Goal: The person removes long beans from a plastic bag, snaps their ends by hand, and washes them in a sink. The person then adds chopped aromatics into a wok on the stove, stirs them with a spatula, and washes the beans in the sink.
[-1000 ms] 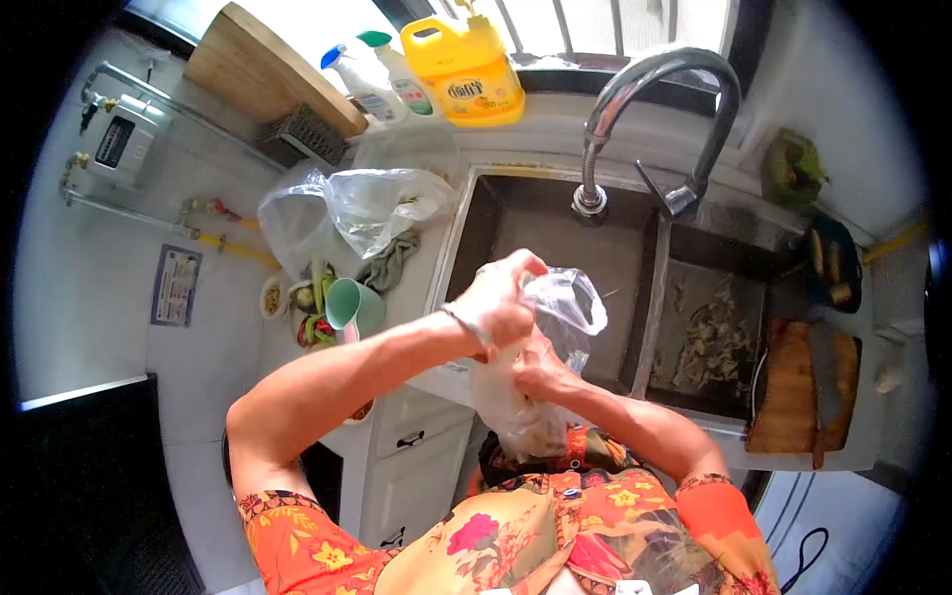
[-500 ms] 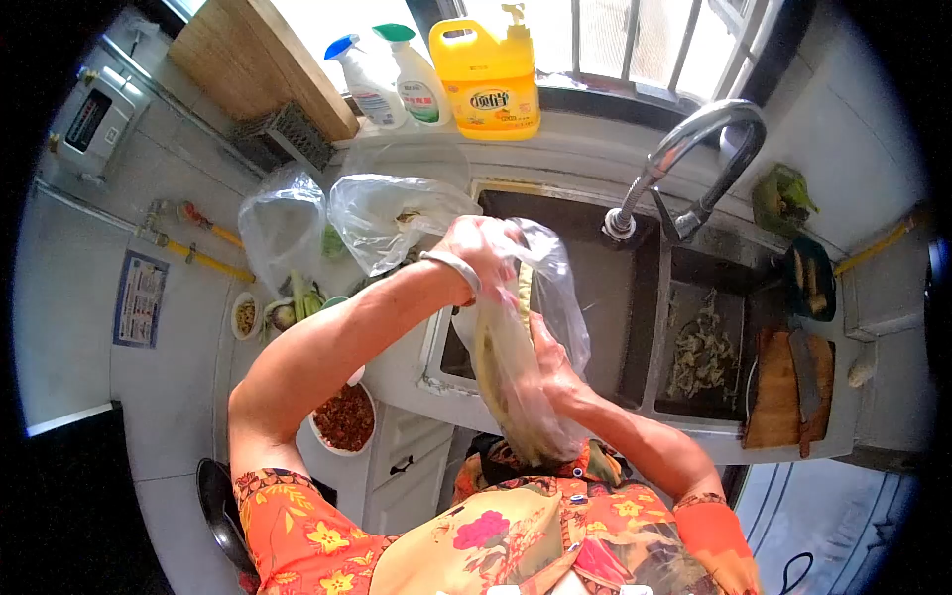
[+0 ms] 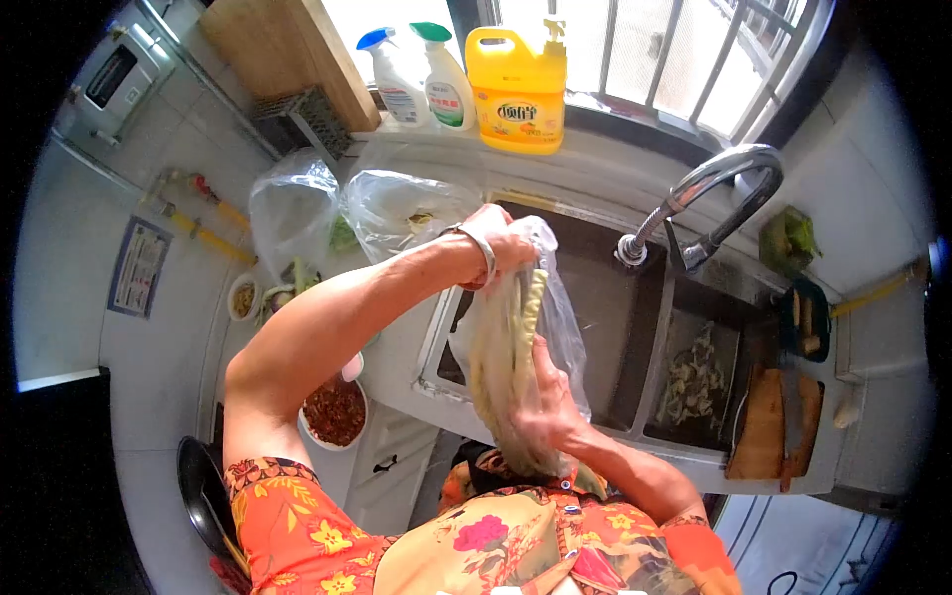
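Over the left edge of the sink, a clear plastic bag hangs from my left hand, whose fingers are closed on its upper part. Long pale yellow-green vegetables show through the film; I cannot make out their kind. My right hand grips the bag lower down, around its contents, with some fingers hidden by the plastic. Another clear bag lies on the counter just beyond my left wrist.
The sink has a smaller basin with pale scraps. A tap arches over it. A cleaver lies on a wooden board. A yellow detergent jug stands at the window. Left below is a bowl of reddish-brown food.
The view has shifted, so the surroundings sit a little lower and further right. Both hands keep hold of the bag, and the pale vegetables show more plainly near its top.
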The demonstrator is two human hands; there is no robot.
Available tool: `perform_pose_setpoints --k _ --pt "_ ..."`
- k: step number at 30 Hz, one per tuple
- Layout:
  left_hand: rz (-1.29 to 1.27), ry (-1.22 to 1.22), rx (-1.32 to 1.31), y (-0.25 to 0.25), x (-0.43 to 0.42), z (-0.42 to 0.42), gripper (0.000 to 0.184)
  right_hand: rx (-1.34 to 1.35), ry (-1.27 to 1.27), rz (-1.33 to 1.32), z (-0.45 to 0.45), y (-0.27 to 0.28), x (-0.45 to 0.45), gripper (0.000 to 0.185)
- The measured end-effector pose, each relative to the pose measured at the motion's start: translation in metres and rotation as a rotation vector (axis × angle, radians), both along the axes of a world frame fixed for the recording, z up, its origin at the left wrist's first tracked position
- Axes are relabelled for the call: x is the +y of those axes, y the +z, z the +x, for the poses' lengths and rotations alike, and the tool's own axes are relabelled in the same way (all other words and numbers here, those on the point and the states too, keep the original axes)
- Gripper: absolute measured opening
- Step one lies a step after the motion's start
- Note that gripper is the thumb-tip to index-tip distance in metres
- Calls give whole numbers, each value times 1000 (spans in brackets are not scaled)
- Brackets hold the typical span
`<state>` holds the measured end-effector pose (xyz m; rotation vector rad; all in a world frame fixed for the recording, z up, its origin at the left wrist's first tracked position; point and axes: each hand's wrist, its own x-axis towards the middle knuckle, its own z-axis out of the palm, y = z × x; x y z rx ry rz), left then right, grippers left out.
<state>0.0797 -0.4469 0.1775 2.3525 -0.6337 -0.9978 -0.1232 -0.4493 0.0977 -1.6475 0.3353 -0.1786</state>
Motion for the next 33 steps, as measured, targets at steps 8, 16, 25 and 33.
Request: perform_pose_setpoints --k 8,16,25,33 --pt "4 73 134 -42 40 33 18 -139 -212 58 -14 -7 -7 52" --pt "-292 482 681 -21 78 -4 15 -120 51 554 -23 -43 -42 42" --pt "-32 400 413 -45 144 5 21 10 95 1044 -10 -65 -50 85" --pt "30 367 431 -62 180 8 24 -22 -16 1425 12 -107 -37 78"
